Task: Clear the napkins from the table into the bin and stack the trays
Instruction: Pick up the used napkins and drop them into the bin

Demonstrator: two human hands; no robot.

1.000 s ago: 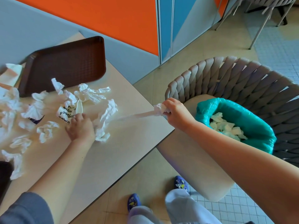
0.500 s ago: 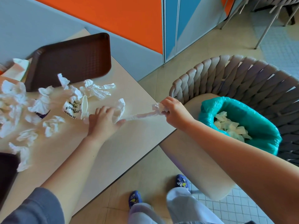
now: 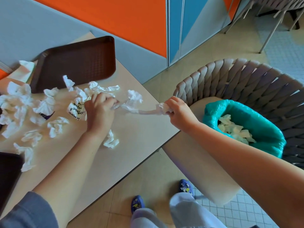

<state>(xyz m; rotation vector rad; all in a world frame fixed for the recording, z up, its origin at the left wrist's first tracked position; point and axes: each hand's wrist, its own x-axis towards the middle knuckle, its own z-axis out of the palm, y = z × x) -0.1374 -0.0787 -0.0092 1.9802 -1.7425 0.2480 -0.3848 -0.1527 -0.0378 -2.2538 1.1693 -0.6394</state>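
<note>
Now I see crumpled white napkins point(image 3: 41, 107) strewn over the beige surface point(image 3: 131, 137) beside a brown plastic tray point(image 3: 79, 61); my left hand point(image 3: 98, 111) and right hand point(image 3: 176, 111) each pinch one twisted white napkin point(image 3: 139, 111), near the teal-lined bin point(image 3: 263, 129).

Bright, even daylight, with soft shadows only under the hands and napkins on the table point(image 3: 134, 134). No harsh glare. Wide-angle lens bends the edges hard; the tray point(image 3: 79, 63) edge and stretched napkin point(image 3: 131, 106) look motion-blurred.
</note>
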